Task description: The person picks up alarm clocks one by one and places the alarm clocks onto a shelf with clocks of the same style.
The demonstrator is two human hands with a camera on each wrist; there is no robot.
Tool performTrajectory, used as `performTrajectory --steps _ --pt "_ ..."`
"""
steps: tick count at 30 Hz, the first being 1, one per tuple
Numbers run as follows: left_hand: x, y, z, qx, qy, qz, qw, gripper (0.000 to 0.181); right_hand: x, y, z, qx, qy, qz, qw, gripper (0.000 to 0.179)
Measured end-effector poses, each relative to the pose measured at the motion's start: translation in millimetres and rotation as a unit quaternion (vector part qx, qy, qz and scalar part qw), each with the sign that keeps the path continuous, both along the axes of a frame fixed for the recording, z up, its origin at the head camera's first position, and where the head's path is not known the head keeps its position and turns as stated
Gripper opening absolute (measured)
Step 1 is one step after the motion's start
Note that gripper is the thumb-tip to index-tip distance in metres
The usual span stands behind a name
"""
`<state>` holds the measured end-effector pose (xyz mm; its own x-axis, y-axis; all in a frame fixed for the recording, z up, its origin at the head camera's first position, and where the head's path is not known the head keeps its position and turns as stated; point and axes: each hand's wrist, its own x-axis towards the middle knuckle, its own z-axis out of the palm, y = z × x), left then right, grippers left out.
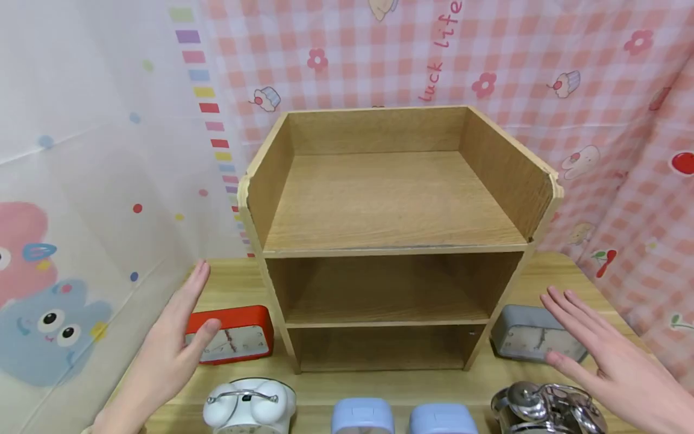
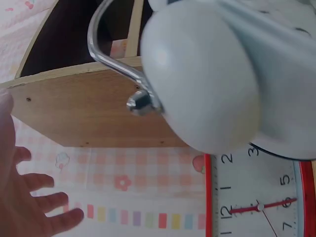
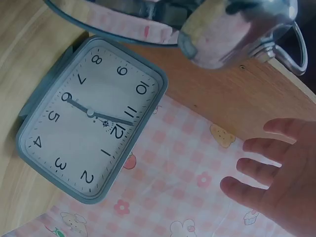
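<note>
My left hand [image 1: 176, 343], fingers straight, hovers by the red clock [image 1: 244, 331] left of the wooden shelf [image 1: 396, 199]. My right hand [image 1: 609, 355] is held out flat on the other side, overlapping the grey clock [image 1: 528, 331] in the head view. Neither hand holds anything. Below the left hand stands a white twin-bell alarm clock [image 1: 249, 401]; its bell [image 2: 197, 79] fills much of the left wrist view. A chrome twin-bell alarm clock [image 1: 544, 407] stands near the right hand. The grey clock's dial [image 3: 94, 123] shows fully in the right wrist view.
Two light-blue clocks [image 1: 363, 415] stand at the front edge of the head view, cut off by it. The shelf has an open top tray and two compartments with nothing in them. Pink checked cloth [image 1: 347, 66] hangs behind, and white patterned cloth [image 1: 108, 150] on the left.
</note>
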<state>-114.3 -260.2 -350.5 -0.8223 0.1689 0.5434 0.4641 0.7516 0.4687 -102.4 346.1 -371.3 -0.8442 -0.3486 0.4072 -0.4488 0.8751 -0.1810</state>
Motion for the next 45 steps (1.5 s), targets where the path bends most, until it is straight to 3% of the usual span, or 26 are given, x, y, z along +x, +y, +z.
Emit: performTrajectory --steps 6,15,22,27,31,35,41,45 --pt "-9.5 8.4 12.0 0.075 0.062 -0.049 0.9940 0.067 3.0 -0.1 -0.9 -0.010 -0.009 0.033 0.9994 0.090" --pt "-22.1 18.9 26.9 0.116 0.110 -0.100 0.9822 0.057 6.1 7.4 -11.7 -0.031 -0.015 0.088 0.9955 0.095" --pt "-23.8 26.8 36.3 0.144 0.137 -0.109 0.9740 0.054 9.0 12.4 -20.2 -0.032 -0.013 0.181 0.9830 0.097" --pt "-25.9 35.7 48.6 0.143 0.164 -0.118 0.9688 0.054 13.3 12.3 -22.8 -0.042 -0.032 0.192 0.9801 0.101" --pt "-28.1 40.9 56.1 0.148 0.169 -0.137 0.9647 0.057 13.4 9.8 -25.0 -0.048 -0.045 0.205 0.9765 0.111" --pt "-31.6 48.4 64.5 0.153 0.161 -0.152 0.9629 0.061 15.5 9.1 -27.6 -0.051 -0.072 0.184 0.9789 0.121" --pt "-40.9 61.8 78.3 0.160 0.141 -0.164 0.9633 0.062 10.9 24.9 -44.7 -0.055 -0.109 0.167 0.9784 0.120" --pt "-44.9 67.4 85.8 0.165 0.120 -0.153 0.9670 0.062 9.4 26.8 -52.9 -0.059 -0.121 0.163 0.9774 0.120"
